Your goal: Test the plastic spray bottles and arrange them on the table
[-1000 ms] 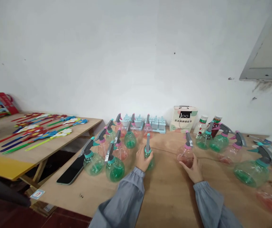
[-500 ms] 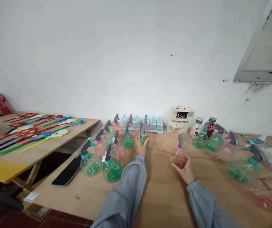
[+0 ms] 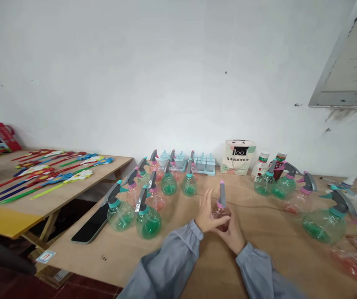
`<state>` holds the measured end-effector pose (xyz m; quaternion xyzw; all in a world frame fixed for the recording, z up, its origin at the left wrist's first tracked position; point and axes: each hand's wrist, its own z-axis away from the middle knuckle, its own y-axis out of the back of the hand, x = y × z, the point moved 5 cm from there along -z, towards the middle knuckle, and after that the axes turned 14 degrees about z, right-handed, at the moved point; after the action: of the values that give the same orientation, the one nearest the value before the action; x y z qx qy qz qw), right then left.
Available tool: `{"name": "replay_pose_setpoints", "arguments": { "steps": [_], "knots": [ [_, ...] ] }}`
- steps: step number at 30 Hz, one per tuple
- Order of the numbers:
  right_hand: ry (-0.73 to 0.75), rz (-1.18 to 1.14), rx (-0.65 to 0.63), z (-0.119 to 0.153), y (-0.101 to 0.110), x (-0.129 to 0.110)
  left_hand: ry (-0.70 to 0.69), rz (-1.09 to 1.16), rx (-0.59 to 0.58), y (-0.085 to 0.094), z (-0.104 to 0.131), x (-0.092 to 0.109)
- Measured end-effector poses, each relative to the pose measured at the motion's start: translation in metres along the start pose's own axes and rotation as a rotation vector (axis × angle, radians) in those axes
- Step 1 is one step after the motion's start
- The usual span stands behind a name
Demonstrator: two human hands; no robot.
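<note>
A pink-collared spray bottle [image 3: 221, 212] with a grey trigger head stands upright between my hands. My right hand [image 3: 233, 236] wraps its lower right side. My left hand [image 3: 206, 212] cups it from the left, the thumb across its front and the fingers reaching up beside it. Just left and behind, a green spray bottle [image 3: 189, 185] stands by another green spray bottle [image 3: 169, 183]. Nearer me on the left are two more, a green spray bottle [image 3: 149, 223] and a turquoise-collared spray bottle [image 3: 121, 216]. My hands hide the held bottle's base.
Blue popsicle moulds [image 3: 206, 165], a paper bag [image 3: 237, 158] and a white bottle [image 3: 260, 166] stand along the wall. A phone [image 3: 90, 226] lies at the left. More spray bottles [image 3: 324, 226] stand at the right. Colourful hand-shaped clappers [image 3: 46, 176] cover the left table.
My left hand has let go of the green spray bottle at the back and come to the pink one. My right hand has brought the pink bottle leftward and nearer.
</note>
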<state>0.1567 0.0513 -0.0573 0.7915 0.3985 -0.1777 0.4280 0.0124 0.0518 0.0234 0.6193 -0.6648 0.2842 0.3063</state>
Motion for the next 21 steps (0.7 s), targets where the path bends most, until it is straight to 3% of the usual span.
{"name": "replay_pose_setpoints", "arguments": {
  "steps": [4, 7, 9, 11, 15, 18, 21],
  "knots": [
    [0.153, 0.027, -0.173, 0.014, -0.013, -0.022, 0.142, 0.113, 0.106, 0.001, 0.009, 0.005],
    [0.168, 0.076, -0.218, 0.011, -0.004, -0.013, 0.201, 0.214, 0.072, 0.015, 0.009, 0.001],
    [0.067, 0.111, -0.1, -0.001, 0.014, 0.007, 0.26, 0.271, -0.004, 0.025, 0.008, -0.001],
    [-0.096, 0.139, 0.13, -0.019, 0.04, 0.036, 0.294, 0.292, -0.047, 0.036, 0.006, -0.001],
    [-0.343, 0.25, 0.524, -0.058, 0.086, 0.094, 0.356, 0.285, 0.008, 0.053, 0.002, 0.001],
    [-0.407, 0.383, 0.68, -0.086, 0.104, 0.121, 0.413, 0.253, 0.041, 0.057, 0.005, 0.002],
    [-0.515, 0.422, 0.712, -0.107, 0.108, 0.14, 0.459, 0.233, 0.049, 0.06, 0.009, 0.002]
  ]
}}
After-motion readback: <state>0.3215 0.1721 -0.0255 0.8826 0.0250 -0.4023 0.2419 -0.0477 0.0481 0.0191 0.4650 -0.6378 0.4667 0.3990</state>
